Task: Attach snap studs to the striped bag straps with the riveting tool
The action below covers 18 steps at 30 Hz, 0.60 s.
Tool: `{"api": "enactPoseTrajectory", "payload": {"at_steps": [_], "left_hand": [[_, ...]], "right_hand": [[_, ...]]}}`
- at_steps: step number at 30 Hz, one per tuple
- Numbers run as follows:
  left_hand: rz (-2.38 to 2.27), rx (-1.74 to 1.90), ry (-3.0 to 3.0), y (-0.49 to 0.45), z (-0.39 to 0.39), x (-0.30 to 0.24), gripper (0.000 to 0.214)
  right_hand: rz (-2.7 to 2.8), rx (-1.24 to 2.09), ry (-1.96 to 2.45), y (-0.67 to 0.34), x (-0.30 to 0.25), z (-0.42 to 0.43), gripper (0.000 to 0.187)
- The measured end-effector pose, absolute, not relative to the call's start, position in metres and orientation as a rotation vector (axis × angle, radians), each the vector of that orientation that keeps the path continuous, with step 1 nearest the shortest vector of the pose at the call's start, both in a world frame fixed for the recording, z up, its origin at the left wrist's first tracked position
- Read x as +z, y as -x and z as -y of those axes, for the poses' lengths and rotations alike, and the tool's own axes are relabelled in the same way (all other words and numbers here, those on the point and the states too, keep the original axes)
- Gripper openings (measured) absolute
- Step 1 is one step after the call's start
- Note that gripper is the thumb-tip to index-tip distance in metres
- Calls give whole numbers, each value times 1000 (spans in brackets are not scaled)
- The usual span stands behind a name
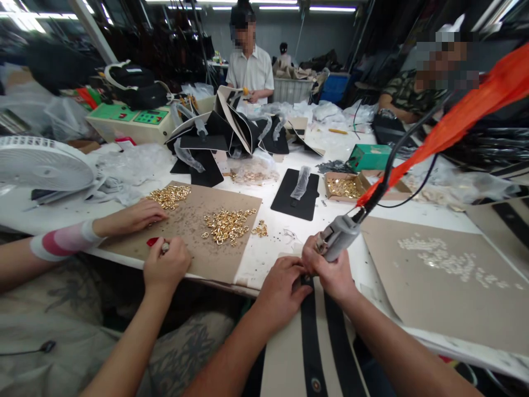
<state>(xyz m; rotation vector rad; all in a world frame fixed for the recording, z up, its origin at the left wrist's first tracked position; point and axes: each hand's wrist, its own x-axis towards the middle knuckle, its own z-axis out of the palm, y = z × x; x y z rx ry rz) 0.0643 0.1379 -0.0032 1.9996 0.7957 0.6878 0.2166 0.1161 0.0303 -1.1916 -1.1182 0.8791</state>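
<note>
R hand (333, 271) is wrapped round a grey tool (338, 236), tip down at the top edge of a striped panel (289, 353) by the table (268, 251) edge. L hand (281, 288) pinches that edge, fingers narrow. Black cable (403, 140) & orange strap (454, 122) rise to the right. To the left, a co-worker's hands (165, 266) work on cardboard (194, 259) w/ gold rings (227, 225). Behind: black pad (285, 204), box of gold parts (343, 187), fan (41, 162). Cluttered workshop, strip lights overhead.

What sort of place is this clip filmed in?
Probably a bag-making workshop: heaps of gold rings on cardboard, folded black-and-cream bag panels, and a corded tool gripped in the right hand.
</note>
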Motion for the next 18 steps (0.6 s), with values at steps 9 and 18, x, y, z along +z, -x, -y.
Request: {"api": "enactPoseTrajectory", "payload": {"at_steps": [9, 18], "left_hand": [[-857, 715, -2023, -65, -133, -6, 26], [-849, 741, -2066, -61, -132, -4, 26]], "right_hand": [[1028, 752, 1245, -225, 66, -93, 42], [861, 438, 2007, -282, 52, 23, 50]]}}
